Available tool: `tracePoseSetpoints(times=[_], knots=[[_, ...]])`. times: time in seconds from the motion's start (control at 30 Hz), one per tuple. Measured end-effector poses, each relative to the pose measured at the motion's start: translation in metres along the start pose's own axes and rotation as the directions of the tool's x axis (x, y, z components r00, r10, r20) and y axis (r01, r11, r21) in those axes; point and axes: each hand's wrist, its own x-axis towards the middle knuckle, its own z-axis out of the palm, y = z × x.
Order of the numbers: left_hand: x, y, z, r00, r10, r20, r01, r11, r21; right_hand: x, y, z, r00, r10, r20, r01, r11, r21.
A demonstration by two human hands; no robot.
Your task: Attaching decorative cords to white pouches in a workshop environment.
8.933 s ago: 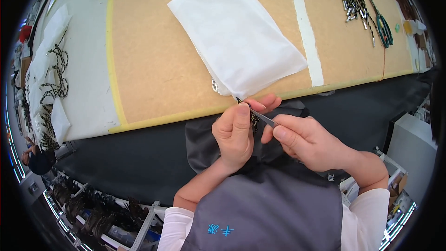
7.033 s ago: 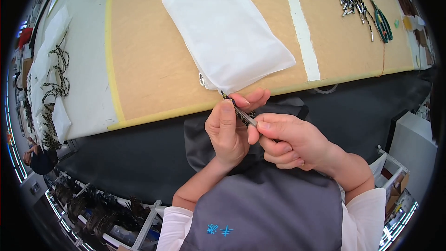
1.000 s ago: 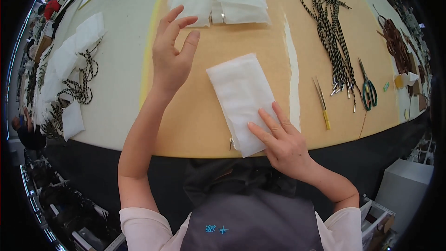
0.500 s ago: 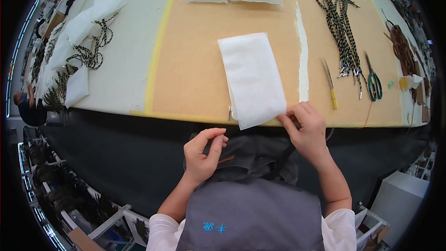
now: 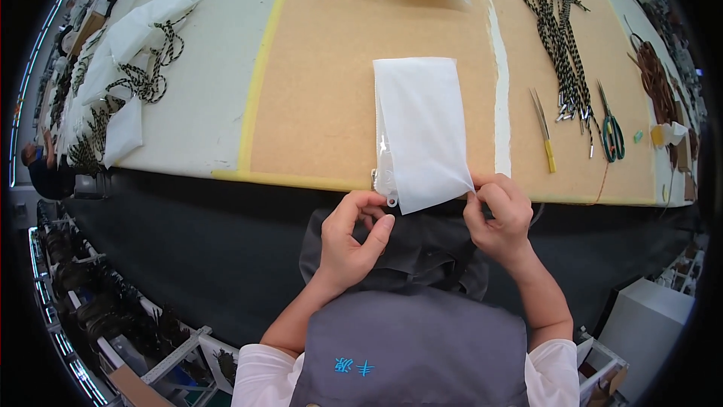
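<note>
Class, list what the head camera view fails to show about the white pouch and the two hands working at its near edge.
- Head view: the white pouch's near right corner, covered by the right hand.
- Whether the left hand touches the small ring: too small.
- The pouch's contents: hidden by fabric.

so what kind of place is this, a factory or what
Most likely a sewing or bag-making workshop. A large padded worktable holds white fabric pouches, bundles of braided cords and scissors, and both hands work at one pouch's near edge.
</note>
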Motion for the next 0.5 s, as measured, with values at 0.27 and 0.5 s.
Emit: tracePoseSetpoints(times=[0.27, 0.5], knots=[[0.009, 0.009, -0.001, 0.887, 0.454, 0.081, -0.420, 0.722, 0.550, -0.008, 0.009, -0.003, 0.973, 0.232, 0.005, -0.229, 0.957, 0.177], [0.045, 0.008, 0.020, 0.772, 0.517, 0.370, -0.626, 0.515, 0.586, 0.029, 0.029, -0.053, 0.906, 0.286, 0.313, -0.360, 0.908, 0.214]])
